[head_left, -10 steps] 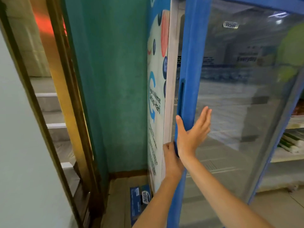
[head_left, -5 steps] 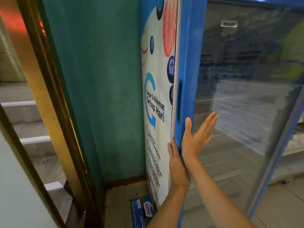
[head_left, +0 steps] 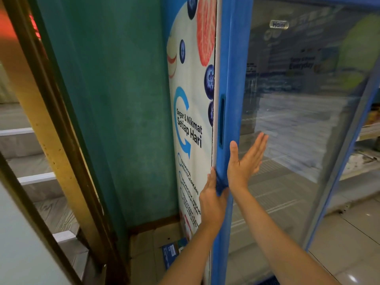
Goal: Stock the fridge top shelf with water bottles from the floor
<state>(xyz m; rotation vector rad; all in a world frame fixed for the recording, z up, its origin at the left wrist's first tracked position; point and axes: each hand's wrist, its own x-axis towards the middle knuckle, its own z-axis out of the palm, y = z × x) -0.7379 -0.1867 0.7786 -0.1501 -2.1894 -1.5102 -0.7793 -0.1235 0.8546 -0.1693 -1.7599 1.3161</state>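
The fridge (head_left: 191,124) has a fruit-printed side panel and a glass door (head_left: 292,140) in a blue frame. The door's left edge sits against the fridge body. My right hand (head_left: 244,161) lies flat on the glass with straight fingers, its thumb on the blue frame below the recessed handle (head_left: 221,120). At the seam my left hand (head_left: 211,196) rests on the door's outer edge, fingers pointing up. Reflections in the glass hide the shelves. No water bottle is visible.
A cardboard carton (head_left: 144,243) with a blue label (head_left: 169,254) lies on the floor by the fridge's left side. A green wall (head_left: 115,99) and a wooden door frame (head_left: 47,120) stand to the left, with stairs (head_left: 30,177) beyond. Shop shelves (head_left: 368,157) are at the right.
The gap between the door and the fridge body has closed. Both hands stayed on the door's left edge while my view shifted.
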